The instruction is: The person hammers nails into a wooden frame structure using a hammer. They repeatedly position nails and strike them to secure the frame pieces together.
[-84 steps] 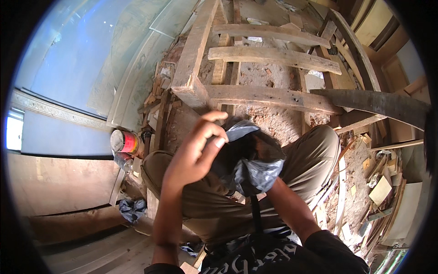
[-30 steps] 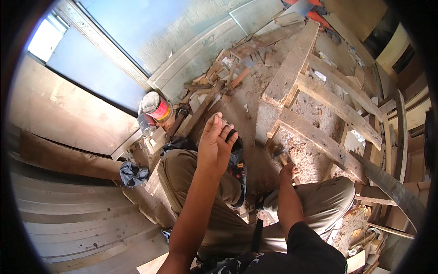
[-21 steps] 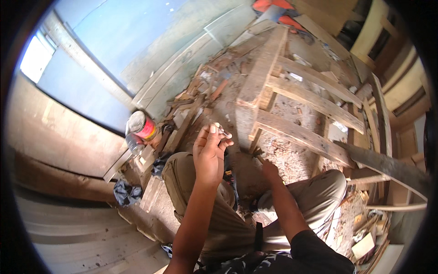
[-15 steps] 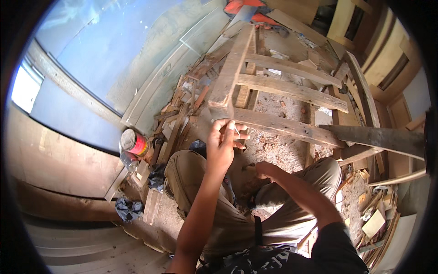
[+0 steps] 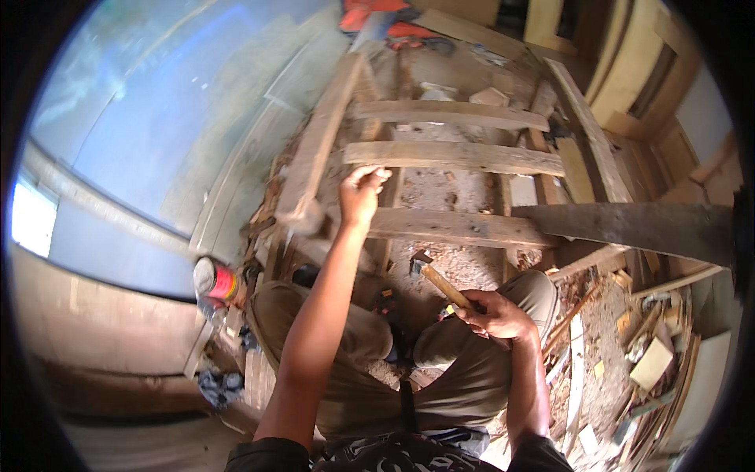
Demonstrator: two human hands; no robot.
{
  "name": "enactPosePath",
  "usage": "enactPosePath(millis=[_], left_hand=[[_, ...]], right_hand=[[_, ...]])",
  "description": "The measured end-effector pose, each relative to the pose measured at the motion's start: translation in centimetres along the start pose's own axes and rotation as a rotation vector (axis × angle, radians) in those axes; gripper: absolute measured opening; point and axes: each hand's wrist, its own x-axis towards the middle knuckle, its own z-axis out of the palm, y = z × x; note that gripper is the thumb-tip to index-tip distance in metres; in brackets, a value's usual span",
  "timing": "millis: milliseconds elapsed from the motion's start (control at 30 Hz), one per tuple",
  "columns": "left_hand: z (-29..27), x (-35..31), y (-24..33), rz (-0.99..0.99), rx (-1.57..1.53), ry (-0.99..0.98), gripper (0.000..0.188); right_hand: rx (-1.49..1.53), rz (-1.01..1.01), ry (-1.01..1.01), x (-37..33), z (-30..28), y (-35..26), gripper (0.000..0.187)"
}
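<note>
Two bare hands in play in the head view, and they're well apart. The right hand, down in front of the right knee, has its fingers wrapped round the lower part of a hammer, the striking end pointing forward and left, short of the wooden frame. Out ahead goes the left hand, fingers curled, thumb drawn in to meet them, something pale at the tips; a small object or just a fingertip, I can't tell. It's by the left end of the middle slat, between that and the near slat; whether it touches wood, this angle won't say.

Handling well from here, I'd judge, means that low hold on the hammer with a loose wrist, the face square to whatever it meets, and the left fingertips out of its path. The slats look rough, so a light palm on them. Watch the right side too: a dark plank juts in by the frame's near right corner, tight for the elbow. Over left, a red-banded tin and a black bag, both out of reach of a swing.
</note>
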Motion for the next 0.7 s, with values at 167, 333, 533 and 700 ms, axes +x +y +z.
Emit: enactPosePath(millis=[167, 333, 533, 700], left_hand=[[6.3, 3.8, -2.5, 0.121, 0.158, -0.075, 0.017], [16.4, 4.1, -2.0, 0.253, 0.327, -0.432, 0.022], [26.9, 6.8, -5.8, 0.397, 0.271, -0.699, 0.022], [32.2, 7.3, -9.7, 0.385, 0.309, -0.731, 0.029]], right_hand=[[-0.058, 0.002, 0.026, -0.2, -2.5, 2.2, 0.034], [0.011, 0.145, 0.119, -2.1, -2.7, 0.6, 0.033], [0.094, 0.121, 0.321, -3.0, -2.1, 0.7, 0.031], [0.193, 0.213, 0.316, -2.4, -1.7, -0.1, 0.03]])
